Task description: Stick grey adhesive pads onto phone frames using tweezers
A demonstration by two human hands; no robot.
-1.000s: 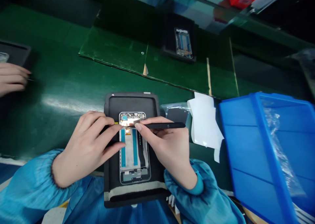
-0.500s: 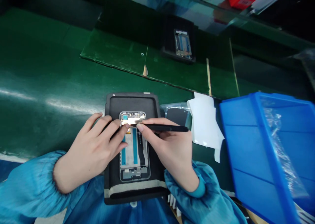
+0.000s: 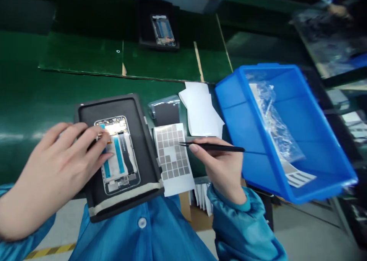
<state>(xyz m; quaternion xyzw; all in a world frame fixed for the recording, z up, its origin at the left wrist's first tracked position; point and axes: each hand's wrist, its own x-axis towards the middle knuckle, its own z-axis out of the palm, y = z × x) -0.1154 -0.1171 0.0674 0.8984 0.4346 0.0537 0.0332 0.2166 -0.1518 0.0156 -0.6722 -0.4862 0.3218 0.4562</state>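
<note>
We are resting our left hand (image 3: 57, 165) with the fingers spread over the upper end of a smartphone display frame (image 3: 120, 169), which is lying in a black rubber tray (image 3: 114, 107). Heavy finger pressure there could flex the exposed circuit board or crease the blue-taped ribbon cable (image 3: 119, 159). Our hands are apart. The right hand (image 3: 222, 165) is pinching black tweezers (image 3: 213, 147), and their tips are hovering over a grey-gridded sticker sheet (image 3: 172, 158); we cannot tell whether they touch it. The sheet is lying loose beside the tray, so a careless pick could drag it or lift the wrong square, and a slip of the tips could scratch the frame. Beyond these, a folded white paper (image 3: 200, 108) is lying by a blue plastic bin (image 3: 286, 100) that is holding a clear plastic bag (image 3: 272, 119). The bin is sitting close to the right hand, and a wide elbow movement could knock it. A green desk mat (image 3: 86, 58) is stretching away behind.
</note>
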